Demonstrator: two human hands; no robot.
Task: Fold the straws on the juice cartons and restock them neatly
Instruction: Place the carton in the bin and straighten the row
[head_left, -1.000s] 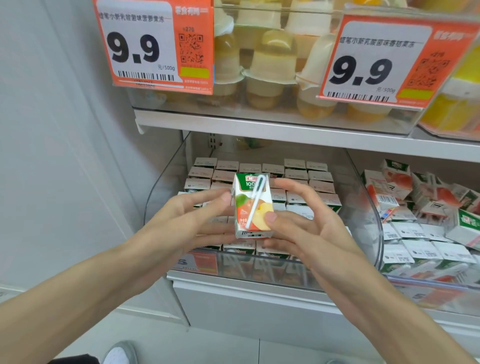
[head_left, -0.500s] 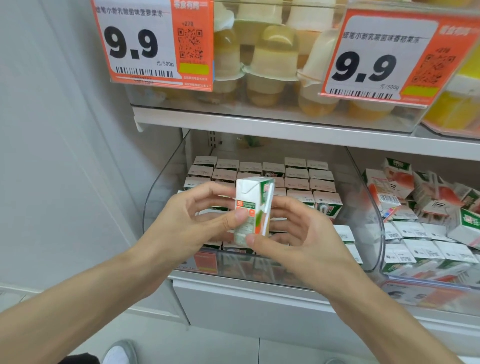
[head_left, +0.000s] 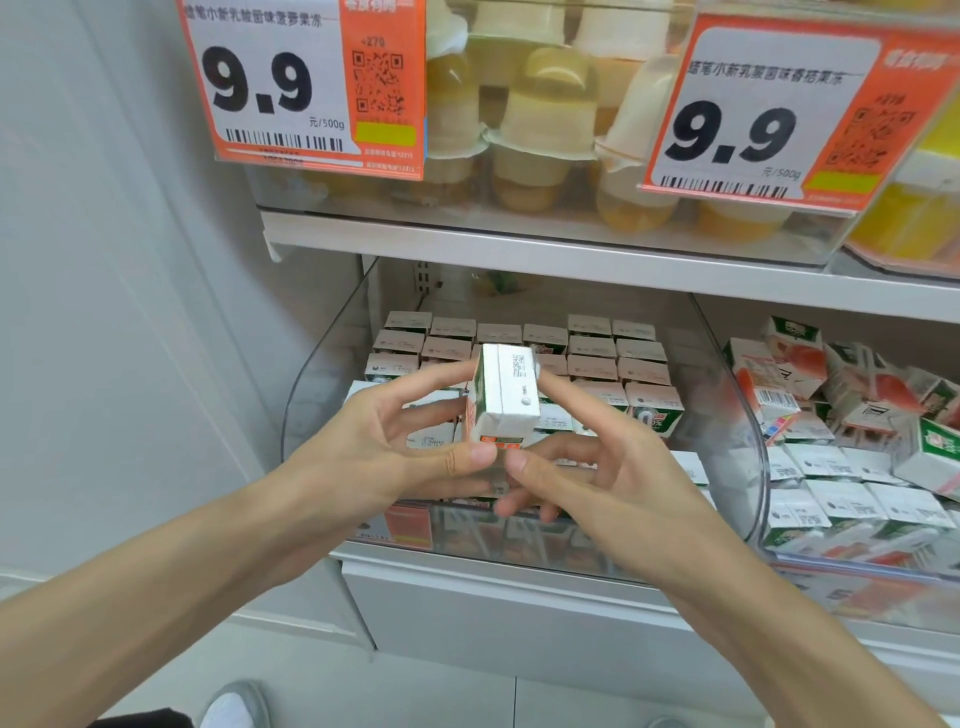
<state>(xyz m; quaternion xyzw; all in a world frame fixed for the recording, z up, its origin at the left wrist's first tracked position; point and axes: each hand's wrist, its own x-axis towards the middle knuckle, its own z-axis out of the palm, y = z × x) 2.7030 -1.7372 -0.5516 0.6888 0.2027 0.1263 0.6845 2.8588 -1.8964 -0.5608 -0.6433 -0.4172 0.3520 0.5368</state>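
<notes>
Juice carton (head_left: 506, 395) hung pinched by your left hand (head_left: 384, 447) and right hand (head_left: 597, 467) over the bin (head_left: 311, 395); that fingertip hold could have slipped, toppling stocked rows (head_left: 592, 358).

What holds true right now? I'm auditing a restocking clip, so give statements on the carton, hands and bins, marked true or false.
1. The left hand and right hand both hold one juice carton before the clear bin. True.
2. The carton's coloured fruit front faces the camera. False: its white top with printed code does.
3. The loose cartons in the right bin stand in tidy rows. False: they lie jumbled.
4. The price tags above read 9.9. True.
</notes>
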